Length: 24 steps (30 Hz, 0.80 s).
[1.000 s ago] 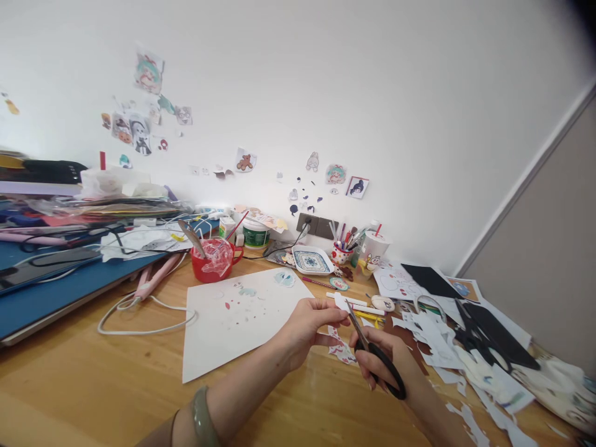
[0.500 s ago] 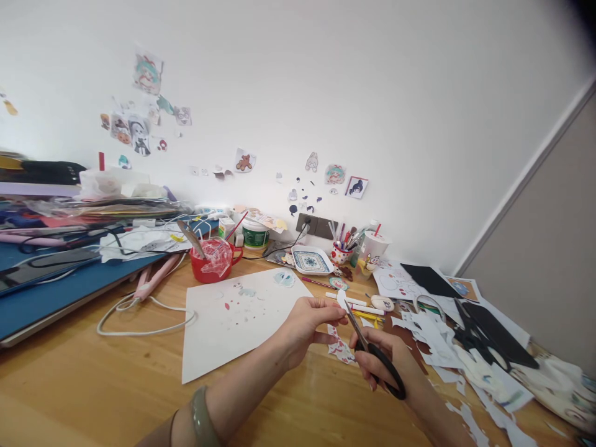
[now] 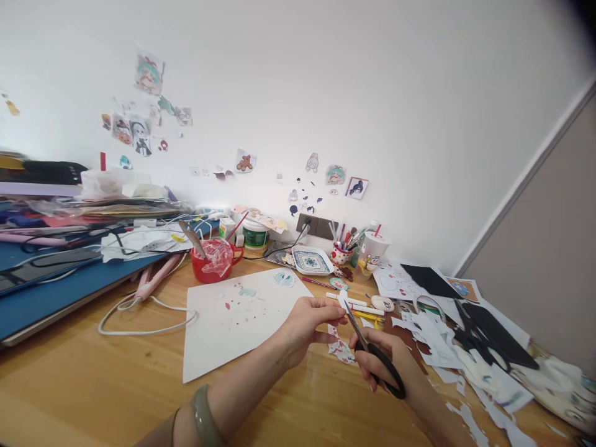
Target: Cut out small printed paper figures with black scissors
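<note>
Between thumb and fingers, my left hand [image 3: 311,323] pinches a small piece of white paper [image 3: 343,296]. My right hand [image 3: 386,360] grips black-handled scissors [image 3: 361,338], whose blades point up and left and meet the paper at my left fingertips. Below the fingers lies a paper scrap with red marks [image 3: 341,347], flat on the wooden table. To the left, a white sheet [image 3: 223,338] carries small cut-out pieces, among them a pale blue one [image 3: 284,279].
White paper offcuts [image 3: 435,338] and a second pair of black scissors [image 3: 475,338] lie at the right. Markers [image 3: 363,307] rest beyond my hands. Behind stand a red mug [image 3: 212,264], a square patterned dish [image 3: 313,261] and a plastic drink cup [image 3: 370,254]. A white cable [image 3: 144,333] loops at the left.
The white paper at my left fingertips has turned or shifted slightly against the scissor blades. Both hands stay in nearly the same place.
</note>
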{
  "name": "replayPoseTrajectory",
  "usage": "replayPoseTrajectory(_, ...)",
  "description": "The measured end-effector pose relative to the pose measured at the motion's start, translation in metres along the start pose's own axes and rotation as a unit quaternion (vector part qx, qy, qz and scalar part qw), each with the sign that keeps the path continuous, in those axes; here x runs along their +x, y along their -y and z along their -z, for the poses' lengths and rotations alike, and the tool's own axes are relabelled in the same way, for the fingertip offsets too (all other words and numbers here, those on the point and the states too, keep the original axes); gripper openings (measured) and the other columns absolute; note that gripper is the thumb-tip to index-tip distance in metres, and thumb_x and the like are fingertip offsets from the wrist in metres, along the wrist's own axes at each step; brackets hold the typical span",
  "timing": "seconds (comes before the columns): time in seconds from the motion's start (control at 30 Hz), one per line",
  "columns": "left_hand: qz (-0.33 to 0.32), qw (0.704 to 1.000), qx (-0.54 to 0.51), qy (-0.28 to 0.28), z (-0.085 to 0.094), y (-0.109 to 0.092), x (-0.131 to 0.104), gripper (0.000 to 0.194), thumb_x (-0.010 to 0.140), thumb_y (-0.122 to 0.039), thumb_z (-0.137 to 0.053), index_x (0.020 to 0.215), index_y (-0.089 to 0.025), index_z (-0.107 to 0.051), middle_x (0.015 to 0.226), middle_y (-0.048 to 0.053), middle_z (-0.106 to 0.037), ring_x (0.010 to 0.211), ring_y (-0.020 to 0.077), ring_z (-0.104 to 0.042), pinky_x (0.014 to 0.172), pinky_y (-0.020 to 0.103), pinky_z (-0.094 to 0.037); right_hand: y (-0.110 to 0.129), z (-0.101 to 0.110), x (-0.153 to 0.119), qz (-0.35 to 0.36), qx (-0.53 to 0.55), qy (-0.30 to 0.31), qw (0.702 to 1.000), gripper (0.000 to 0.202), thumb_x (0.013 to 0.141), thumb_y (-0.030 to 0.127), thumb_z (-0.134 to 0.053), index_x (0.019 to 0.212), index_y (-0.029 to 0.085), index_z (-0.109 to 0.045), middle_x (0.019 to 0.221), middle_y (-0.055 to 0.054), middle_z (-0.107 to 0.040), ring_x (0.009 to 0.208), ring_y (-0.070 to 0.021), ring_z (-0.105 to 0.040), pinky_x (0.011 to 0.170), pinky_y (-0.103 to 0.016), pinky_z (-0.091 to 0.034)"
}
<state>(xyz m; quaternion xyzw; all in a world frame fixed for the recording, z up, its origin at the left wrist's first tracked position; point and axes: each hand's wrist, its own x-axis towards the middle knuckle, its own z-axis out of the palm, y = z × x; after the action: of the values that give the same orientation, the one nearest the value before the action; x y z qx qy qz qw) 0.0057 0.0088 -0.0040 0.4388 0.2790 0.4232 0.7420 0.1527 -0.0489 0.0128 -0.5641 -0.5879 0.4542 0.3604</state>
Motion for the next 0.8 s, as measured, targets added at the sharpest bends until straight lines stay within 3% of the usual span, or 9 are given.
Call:
replayPoseTrajectory(0.4,0.009,1.0,0.019,0.002,0.0013,0.0007,0.0011,0.022,0.055,-0.032,-0.069,0.065,-0.014,-0.063,0.068,0.004,-0.06,0.065,0.0121,-0.051,0.055,0.022,-0.04,0.0012,0.0008,0.0003,0.002,-0.012,0.016,1.0,0.022,0.061,0.034,-0.055,0.074,0.019,-0.048,0.047,0.007,-0.045,0.042,-0.0089,-0.044,0.045,-0.023,-0.039)
replayPoseTrajectory(0.8,0.009,0.999,0.037,0.014,0.0003,-0.0064,-0.003,0.02,0.056,-0.03,-0.068,0.065,-0.013,-0.061,0.065,0.003,-0.057,0.067,0.0125,-0.051,0.052,0.02,-0.039,0.0024,0.0008,-0.002,0.008,-0.027,0.012,1.0,0.015,0.062,0.031,-0.053,0.069,0.019,-0.048,0.047,0.008,-0.046,0.039,-0.0076,-0.042,0.041,-0.021,-0.038)
